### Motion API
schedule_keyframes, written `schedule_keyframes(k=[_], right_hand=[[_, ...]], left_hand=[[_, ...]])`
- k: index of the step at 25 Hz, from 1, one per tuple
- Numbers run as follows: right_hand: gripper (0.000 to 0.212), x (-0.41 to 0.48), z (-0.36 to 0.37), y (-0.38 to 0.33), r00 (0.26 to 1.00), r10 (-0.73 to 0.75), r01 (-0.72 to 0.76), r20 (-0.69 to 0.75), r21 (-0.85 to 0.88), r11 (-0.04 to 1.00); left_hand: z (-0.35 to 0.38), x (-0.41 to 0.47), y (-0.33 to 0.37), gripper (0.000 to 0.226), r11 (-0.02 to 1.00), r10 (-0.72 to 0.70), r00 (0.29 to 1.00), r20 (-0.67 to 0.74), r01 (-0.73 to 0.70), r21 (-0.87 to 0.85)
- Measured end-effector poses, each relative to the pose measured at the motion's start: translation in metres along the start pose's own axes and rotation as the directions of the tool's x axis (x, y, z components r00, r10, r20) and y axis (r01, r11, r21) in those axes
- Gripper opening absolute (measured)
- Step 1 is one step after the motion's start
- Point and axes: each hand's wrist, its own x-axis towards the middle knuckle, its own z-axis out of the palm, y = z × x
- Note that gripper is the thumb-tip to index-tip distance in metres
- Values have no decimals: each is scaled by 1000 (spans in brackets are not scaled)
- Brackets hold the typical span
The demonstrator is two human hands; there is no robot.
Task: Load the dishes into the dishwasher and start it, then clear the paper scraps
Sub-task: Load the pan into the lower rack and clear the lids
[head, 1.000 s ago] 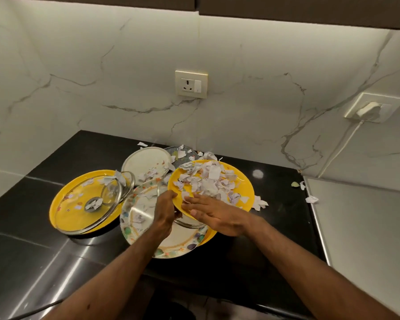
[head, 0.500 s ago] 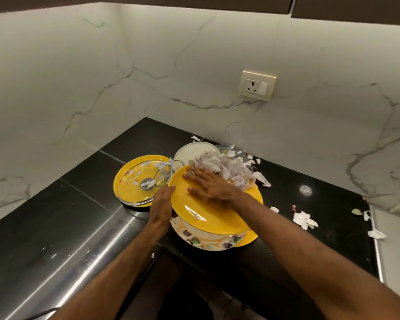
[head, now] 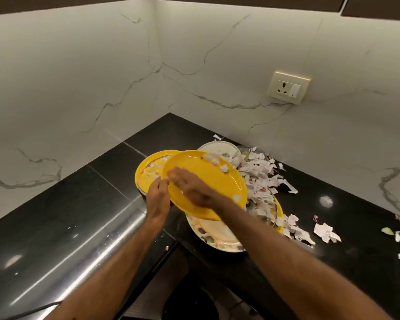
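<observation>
A glossy black counter (head: 67, 215) and veined white walls (head: 79, 77) lie left of the tilted yellow plate (head: 208, 172). The left hand (head: 158, 199) grips its left rim; the right hand (head: 192, 188) lies flat on it, fingers straight. Paper scraps (head: 261, 179) heap to its right, with a wall socket (head: 288, 87) above-right.

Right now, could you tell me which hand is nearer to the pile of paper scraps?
Right. The right hand lies flat on the tilted yellow plate, just left of the pile of paper scraps; the left hand grips that plate's left edge.
</observation>
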Motion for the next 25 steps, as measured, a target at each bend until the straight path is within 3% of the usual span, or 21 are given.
schedule_keyframes(k=[3, 8, 12, 15, 18, 21, 25], right_hand=[[57, -21, 37, 1, 998, -29, 32, -56, 62, 998], [60, -66, 30, 58, 996, -84, 83, -1, -91, 992], [72, -58, -8, 100, 991, 120, -129, -52, -238, 963], [81, -52, -36, 110, 940, 284, -325, -188, -247, 913], [76, -40, -46, 98, 953, 151, -205, -262, -194, 959], [73, -23, -47, 86, 992, 50, -69, -118, -169, 983], [79, -31, -40, 112, 935, 253, -303, -247, -194, 933]], left_hand=[[6, 5, -2, 36, 997, 62, 998, -26, -61, 42], [-2, 9, 11, 34, 991, 130, 990, -48, -129, 23], [-5, 17, 13, 34, 988, 141, 988, -60, -144, -57], [-3, 20, 17, 42, 986, 138, 988, -61, -143, -85], [-2, 25, 22, 31, 989, 123, 992, 8, -122, -79], [-1, 24, 30, 27, 993, 72, 992, 107, -61, -103], [0, 27, 28, 29, 991, 109, 991, 75, -103, -82]])
